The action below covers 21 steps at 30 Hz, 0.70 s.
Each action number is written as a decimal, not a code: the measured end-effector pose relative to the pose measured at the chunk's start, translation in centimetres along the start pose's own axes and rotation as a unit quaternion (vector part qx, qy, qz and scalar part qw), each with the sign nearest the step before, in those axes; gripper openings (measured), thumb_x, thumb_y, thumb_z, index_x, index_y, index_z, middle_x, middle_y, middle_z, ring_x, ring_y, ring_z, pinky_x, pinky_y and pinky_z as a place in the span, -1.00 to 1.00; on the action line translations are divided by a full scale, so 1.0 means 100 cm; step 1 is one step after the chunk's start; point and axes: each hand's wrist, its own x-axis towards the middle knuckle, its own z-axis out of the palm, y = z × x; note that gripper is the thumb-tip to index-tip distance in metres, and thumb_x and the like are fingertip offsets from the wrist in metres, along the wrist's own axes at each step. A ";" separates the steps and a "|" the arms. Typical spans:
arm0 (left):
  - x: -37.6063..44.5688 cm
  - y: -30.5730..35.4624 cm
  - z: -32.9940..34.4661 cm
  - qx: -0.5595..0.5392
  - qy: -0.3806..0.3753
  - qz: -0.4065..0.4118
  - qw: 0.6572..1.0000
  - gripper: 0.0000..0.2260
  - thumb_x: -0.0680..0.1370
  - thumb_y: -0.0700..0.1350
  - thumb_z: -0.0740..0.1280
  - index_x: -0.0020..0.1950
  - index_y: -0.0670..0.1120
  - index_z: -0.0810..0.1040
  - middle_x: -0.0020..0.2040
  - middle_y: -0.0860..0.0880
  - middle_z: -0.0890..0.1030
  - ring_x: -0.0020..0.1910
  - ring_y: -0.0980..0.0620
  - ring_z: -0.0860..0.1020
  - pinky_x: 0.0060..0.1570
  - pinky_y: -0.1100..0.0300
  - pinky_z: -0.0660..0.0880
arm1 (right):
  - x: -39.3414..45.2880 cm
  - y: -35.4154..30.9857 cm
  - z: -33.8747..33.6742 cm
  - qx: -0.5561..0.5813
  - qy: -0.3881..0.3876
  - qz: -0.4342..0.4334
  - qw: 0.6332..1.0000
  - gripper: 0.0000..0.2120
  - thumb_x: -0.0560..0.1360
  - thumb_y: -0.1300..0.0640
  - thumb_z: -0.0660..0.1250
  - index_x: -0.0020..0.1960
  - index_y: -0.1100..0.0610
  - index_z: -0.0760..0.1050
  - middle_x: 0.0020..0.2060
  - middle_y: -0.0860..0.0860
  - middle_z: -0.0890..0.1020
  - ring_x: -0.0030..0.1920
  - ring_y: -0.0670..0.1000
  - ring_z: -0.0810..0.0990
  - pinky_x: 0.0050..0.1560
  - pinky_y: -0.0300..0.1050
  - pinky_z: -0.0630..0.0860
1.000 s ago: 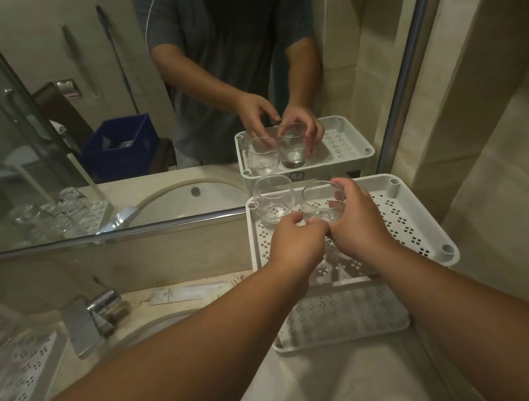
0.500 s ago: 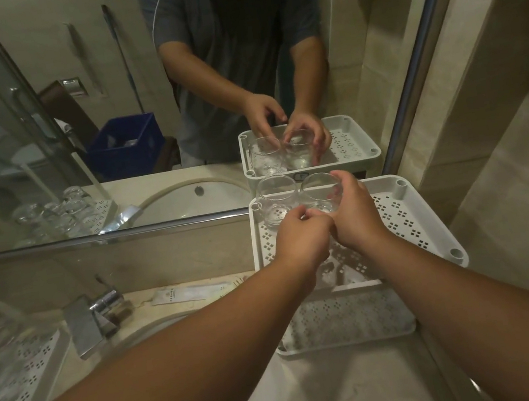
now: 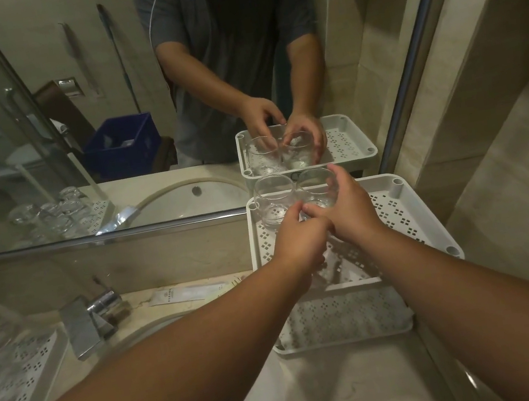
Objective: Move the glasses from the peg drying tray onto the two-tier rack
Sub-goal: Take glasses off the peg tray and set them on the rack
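Putting glass down on top shelf of rack. My right hand wraps second glass; left hand pinches its near side. First glass stands just left, touching. Next: let go softly. More glasses wait on peg tray, far left.

You're working in dim, warm, yellowish light — nothing is brightly lit. Your forearms cast soft shadows on the surface below the fingers. The wide lens bows straight lines toward the edges. Left of the fingers, the peg drying tray is smeared and blurry — the mirror looks hazy.
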 end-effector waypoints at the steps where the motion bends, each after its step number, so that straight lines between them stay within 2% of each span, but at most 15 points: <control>1: -0.001 0.000 -0.001 0.000 0.001 0.000 1.000 -0.31 0.48 -0.20 0.30 0.56 0.16 0.19 -0.02 -0.01 0.59 -0.22 0.00 0.50 -0.26 0.10 0.45 | 0.000 0.000 -0.001 -0.004 -0.002 0.001 1.000 -0.12 0.32 -0.09 0.57 0.51 -0.08 0.18 0.41 0.01 0.43 0.36 0.02 0.44 0.27 -0.09 0.37; 5: -0.007 0.001 -0.007 0.009 0.009 0.009 1.000 -0.39 0.52 -0.13 0.33 0.55 0.11 0.24 0.00 0.01 0.58 -0.18 0.00 0.54 -0.25 0.12 0.49 | -0.003 -0.004 -0.004 -0.033 0.006 -0.002 0.999 -0.10 0.32 -0.12 0.57 0.51 -0.08 0.17 0.42 0.04 0.39 0.37 0.05 0.41 0.29 -0.04 0.38; 8: -0.015 0.003 -0.015 0.012 0.013 0.030 0.999 -0.44 0.53 -0.12 0.34 0.52 0.06 0.30 -0.07 0.02 0.58 -0.15 0.02 0.56 -0.22 0.13 0.51 | -0.013 -0.008 -0.007 -0.059 0.041 -0.012 0.997 -0.12 0.32 -0.13 0.55 0.50 -0.06 0.17 0.43 0.05 0.30 0.34 0.05 0.40 0.16 -0.15 0.34; 10: -0.022 0.006 -0.022 0.027 0.010 0.053 0.998 -0.47 0.53 -0.09 0.35 0.49 0.04 0.32 0.03 0.01 0.58 -0.10 0.03 0.60 -0.16 0.13 0.55 | -0.022 -0.012 -0.010 -0.068 0.066 -0.034 0.995 -0.16 0.33 -0.11 0.55 0.48 -0.04 0.20 0.42 0.02 0.28 0.31 0.02 0.40 0.11 -0.19 0.32; 12: -0.030 0.010 -0.031 0.050 0.014 0.084 0.995 -0.51 0.54 -0.09 0.35 0.47 0.04 0.35 0.20 -0.01 0.55 -0.04 0.03 0.62 -0.11 0.12 0.58 | -0.032 -0.020 -0.014 -0.073 0.089 -0.077 0.990 -0.23 0.36 -0.07 0.53 0.46 -0.03 0.25 0.39 -0.01 0.29 0.31 -0.01 0.39 0.14 -0.21 0.31; 14: -0.039 0.015 -0.041 0.062 0.022 0.112 0.992 -0.55 0.55 -0.12 0.34 0.43 0.03 0.38 0.26 -0.01 0.52 -0.02 0.01 0.64 -0.13 0.12 0.60 | -0.043 -0.030 -0.018 -0.073 0.103 -0.117 0.985 -0.30 0.38 -0.03 0.52 0.43 -0.02 0.29 0.37 -0.01 0.31 0.31 0.00 0.38 0.19 -0.22 0.30; 16: -0.049 0.019 -0.053 0.063 0.028 0.132 0.989 -0.59 0.55 -0.14 0.33 0.39 0.05 0.41 0.24 0.00 0.51 -0.02 0.00 0.65 -0.08 0.07 0.62 | -0.053 -0.043 -0.019 -0.071 0.103 -0.140 0.982 -0.34 0.39 -0.02 0.52 0.40 -0.03 0.31 0.36 -0.01 0.32 0.30 -0.01 0.40 0.18 -0.26 0.30; 19: -0.064 0.025 -0.075 0.070 0.035 0.160 0.984 -0.61 0.55 -0.13 0.33 0.36 0.10 0.42 0.22 0.06 0.51 -0.04 0.03 0.66 -0.01 -0.02 0.65 | -0.068 -0.067 -0.014 -0.062 0.095 -0.169 0.979 -0.38 0.40 -0.02 0.51 0.37 -0.06 0.32 0.34 -0.03 0.33 0.21 -0.11 0.39 0.04 -0.45 0.26; 21: -0.072 0.027 -0.092 0.078 0.044 0.182 0.979 -0.62 0.55 -0.10 0.35 0.34 0.13 0.43 0.22 0.07 0.51 -0.03 0.06 0.66 -0.01 0.01 0.65 | -0.078 -0.083 -0.004 -0.047 0.077 -0.188 0.978 -0.41 0.41 -0.01 0.50 0.35 -0.09 0.33 0.31 -0.05 0.34 0.18 -0.12 0.41 0.04 -0.42 0.32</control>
